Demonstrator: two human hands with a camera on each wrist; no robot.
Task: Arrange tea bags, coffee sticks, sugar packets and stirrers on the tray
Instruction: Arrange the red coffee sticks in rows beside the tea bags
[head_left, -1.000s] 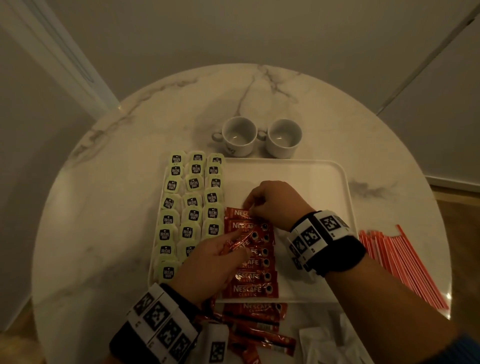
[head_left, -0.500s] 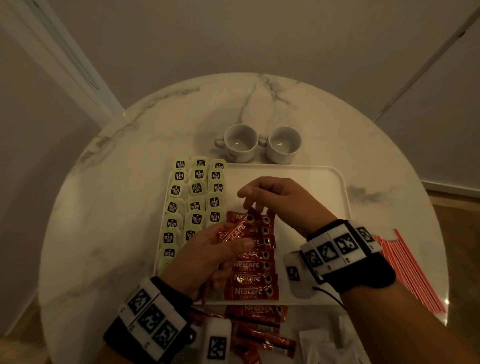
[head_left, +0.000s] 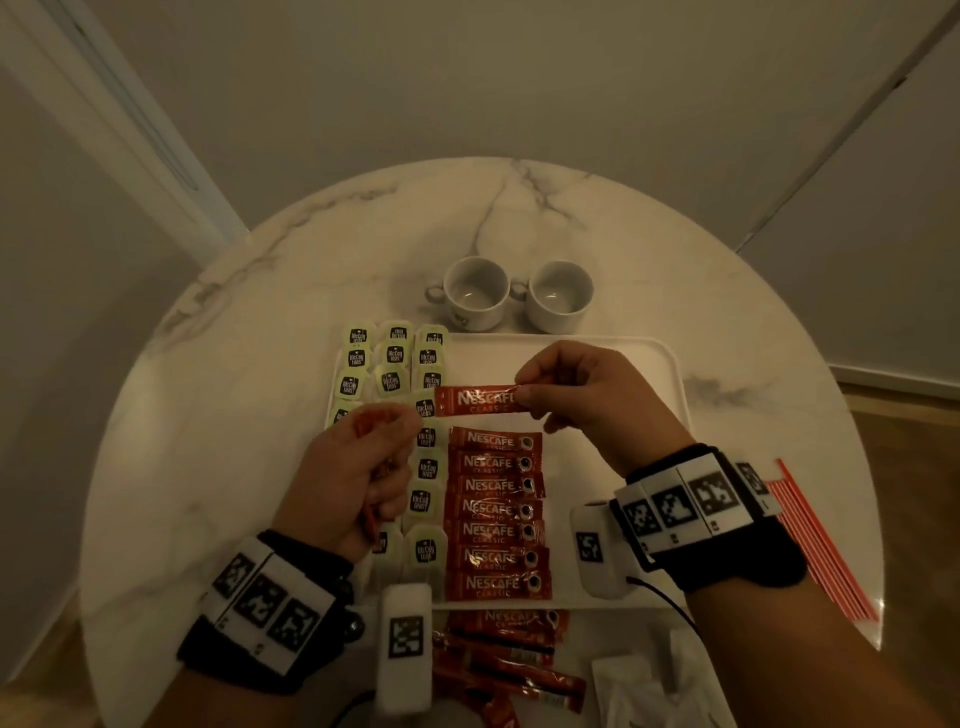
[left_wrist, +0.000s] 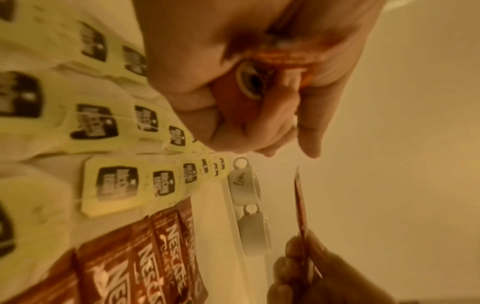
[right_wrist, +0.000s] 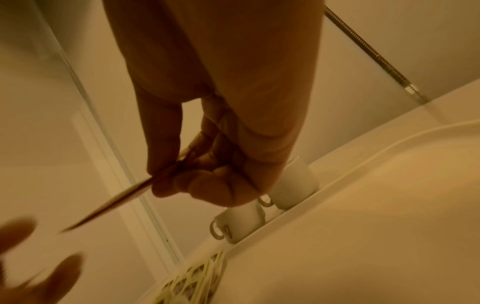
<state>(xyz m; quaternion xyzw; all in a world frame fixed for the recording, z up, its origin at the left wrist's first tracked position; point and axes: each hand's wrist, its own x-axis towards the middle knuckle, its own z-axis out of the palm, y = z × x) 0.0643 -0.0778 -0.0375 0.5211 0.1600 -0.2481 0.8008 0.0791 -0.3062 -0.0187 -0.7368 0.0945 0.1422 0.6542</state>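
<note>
A white tray (head_left: 613, 374) holds three columns of yellow-green tea bags (head_left: 389, 358) and a column of red coffee sticks (head_left: 496, 509). Above it my right hand (head_left: 524, 392) pinches one coffee stick (head_left: 478, 401) by its right end and holds it level. In the right wrist view the same stick (right_wrist: 122, 195) shows edge-on. My left hand (head_left: 384, 431) grips a bundle of coffee sticks (left_wrist: 283, 57) in its fist, over the tea bags (left_wrist: 111, 185). More loose sticks (head_left: 498, 654) and white sugar packets (head_left: 639, 691) lie at the table's near edge. Red stirrers (head_left: 810, 540) lie right of the tray.
Two white cups (head_left: 478, 291) (head_left: 561, 293) stand just behind the tray on the round marble table (head_left: 208, 415). The tray's right half is bare. Walls and a door frame surround the table closely.
Both hands rose from the row of sticks. My right hand drew one stick out of the left hand's bundle and turned it level above the tray; the left hand shifted left with the rest.
</note>
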